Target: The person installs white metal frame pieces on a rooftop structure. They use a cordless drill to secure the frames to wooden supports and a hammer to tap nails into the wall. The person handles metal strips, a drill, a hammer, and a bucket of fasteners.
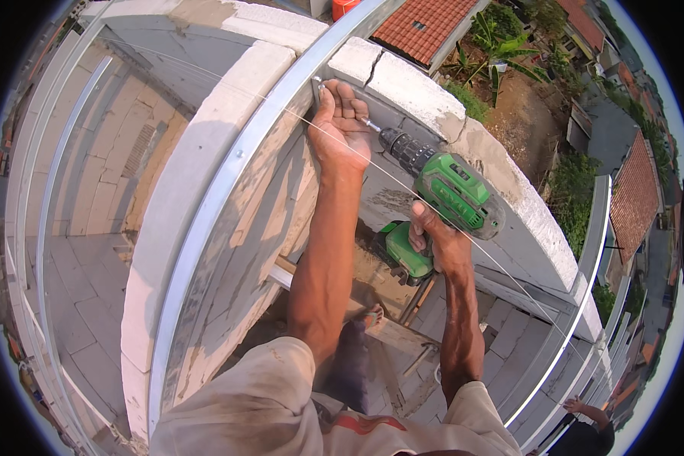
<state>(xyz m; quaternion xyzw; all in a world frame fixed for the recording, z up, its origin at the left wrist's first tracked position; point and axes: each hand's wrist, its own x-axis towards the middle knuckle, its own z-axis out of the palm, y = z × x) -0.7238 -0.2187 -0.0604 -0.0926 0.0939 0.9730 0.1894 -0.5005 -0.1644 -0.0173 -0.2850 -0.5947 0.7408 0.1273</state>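
My right hand point(442, 242) is wrapped around the handle of a green and black cordless drill point(457, 191), its battery below the fist. The drill points left and away, and its bit point(369, 124) ends close to the fingers of my left hand point(342, 125). That hand is palm up with curled fingers, beside the silver metal channel point(239, 154). At its thumb tip is a small shiny screw point(320, 83), pressed near the channel's side. The fingers partly hide what lies between them.
A taut white string point(403, 186) crosses in front of my hands. Pale block walls point(410, 80) curve around me, cracked at the top. Another metal channel point(594, 243) runs along the right. Planks point(395, 334) lie below near my foot. A co-worker point(585, 425) is at the lower right.
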